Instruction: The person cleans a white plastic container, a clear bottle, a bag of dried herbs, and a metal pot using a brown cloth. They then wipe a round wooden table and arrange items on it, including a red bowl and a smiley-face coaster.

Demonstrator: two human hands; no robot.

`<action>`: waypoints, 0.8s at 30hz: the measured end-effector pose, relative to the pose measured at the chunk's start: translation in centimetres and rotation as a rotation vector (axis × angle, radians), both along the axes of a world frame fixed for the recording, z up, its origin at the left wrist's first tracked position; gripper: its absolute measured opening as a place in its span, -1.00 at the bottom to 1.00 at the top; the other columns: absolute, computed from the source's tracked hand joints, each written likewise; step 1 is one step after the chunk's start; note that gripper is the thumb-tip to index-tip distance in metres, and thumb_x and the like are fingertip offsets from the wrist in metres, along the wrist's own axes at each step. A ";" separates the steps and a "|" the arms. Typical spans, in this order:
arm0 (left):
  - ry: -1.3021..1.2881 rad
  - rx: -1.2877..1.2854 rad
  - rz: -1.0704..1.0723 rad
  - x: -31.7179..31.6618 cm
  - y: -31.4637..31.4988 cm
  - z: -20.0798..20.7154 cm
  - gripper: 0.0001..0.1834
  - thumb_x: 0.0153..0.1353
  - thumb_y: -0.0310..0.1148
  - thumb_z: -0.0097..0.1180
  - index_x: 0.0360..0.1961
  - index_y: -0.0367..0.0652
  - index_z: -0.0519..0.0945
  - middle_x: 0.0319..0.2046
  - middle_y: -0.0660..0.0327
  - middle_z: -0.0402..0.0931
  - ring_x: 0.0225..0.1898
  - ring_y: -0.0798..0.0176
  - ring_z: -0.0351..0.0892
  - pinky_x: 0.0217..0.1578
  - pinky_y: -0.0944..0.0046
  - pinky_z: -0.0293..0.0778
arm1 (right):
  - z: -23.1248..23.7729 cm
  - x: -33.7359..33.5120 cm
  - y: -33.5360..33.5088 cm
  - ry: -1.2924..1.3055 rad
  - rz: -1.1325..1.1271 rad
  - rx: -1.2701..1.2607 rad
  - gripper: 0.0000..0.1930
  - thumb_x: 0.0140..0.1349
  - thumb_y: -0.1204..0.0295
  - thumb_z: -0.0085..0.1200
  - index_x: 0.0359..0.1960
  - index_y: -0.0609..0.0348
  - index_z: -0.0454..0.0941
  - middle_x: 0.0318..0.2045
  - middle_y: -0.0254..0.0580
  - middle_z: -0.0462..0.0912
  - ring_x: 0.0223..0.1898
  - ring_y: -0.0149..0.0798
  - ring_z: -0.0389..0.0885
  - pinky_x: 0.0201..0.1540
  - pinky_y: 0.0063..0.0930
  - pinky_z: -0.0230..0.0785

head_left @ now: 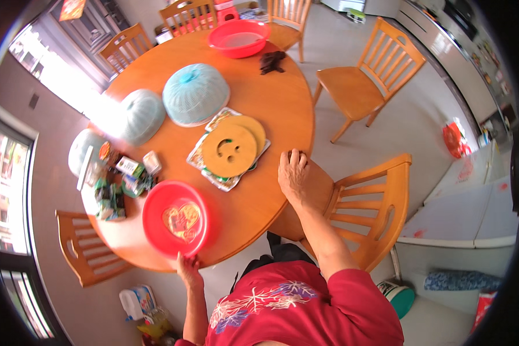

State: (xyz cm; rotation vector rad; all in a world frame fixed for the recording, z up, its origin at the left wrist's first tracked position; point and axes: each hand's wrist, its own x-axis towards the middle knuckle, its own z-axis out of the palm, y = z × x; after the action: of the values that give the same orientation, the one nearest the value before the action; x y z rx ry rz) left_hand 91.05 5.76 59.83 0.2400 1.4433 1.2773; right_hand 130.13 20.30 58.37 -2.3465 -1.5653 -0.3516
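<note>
A red plastic basin [202,245] with a yellow and red heart-shaped print on its bottom sits at the near left of the round wooden table [259,199]. My left hand [188,269] grips its near rim. My right hand [293,173] is closed at the table's right edge, fingers curled downward; a small dark spot shows among them, and what they hold, if anything, is hidden. Left of that hand lie two round yellow smiley-face mats [228,151], overlapping, on a stack of patterned rectangular mats [228,183].
Blue mesh food covers [196,95] stand at the back left. Jars, boxes and green packets [111,199] crowd the left side. A second red basin [239,39] and a dark brown cloth-like bundle [272,62] are at the far side. Wooden chairs [366,210] surround the table.
</note>
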 end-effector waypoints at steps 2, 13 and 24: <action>-0.010 0.034 0.038 0.4 0.0 -0.1 -0.68 0.20 0.02 0.09 -0.20 0.05 0.48 -0.33 0.37 0.53 -0.33 0.36 0.50 -0.34 0.36 0.32 | 1.8 -4.2 -2.3 0.056 0.091 -0.026 -0.60 0.06 0.29 0.19 -0.06 0.10 0.41 0.06 -0.08 0.31 0.05 0.03 0.28 -0.11 0.01 0.31; -0.043 0.068 0.071 2.0 -4.8 0.3 -0.66 0.19 -0.03 0.07 -0.13 0.01 0.47 -0.26 0.38 0.50 -0.24 0.39 0.43 -0.25 0.30 0.32 | 2.1 -21.6 -13.6 0.242 0.786 -0.056 -0.39 -0.08 0.40 0.06 0.13 0.15 0.32 0.16 0.09 0.25 0.15 0.12 0.23 0.06 0.05 0.22; -0.273 -0.270 -0.295 5.6 -11.3 -0.5 -0.69 0.18 -0.13 0.11 -0.16 -0.05 0.44 -0.24 0.23 0.53 -0.24 0.18 0.53 -0.24 0.06 0.45 | 2.9 -15.3 -14.2 0.245 1.110 -0.142 -0.56 0.08 0.51 0.00 0.07 -0.04 0.40 0.14 -0.12 0.28 0.14 -0.01 0.28 0.11 -0.13 0.29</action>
State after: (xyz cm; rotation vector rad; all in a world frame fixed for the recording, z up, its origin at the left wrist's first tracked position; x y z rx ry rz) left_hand 96.69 -5.50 59.38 0.0875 1.2739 0.8307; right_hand 114.88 6.07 61.24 -1.1878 -2.4552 0.2981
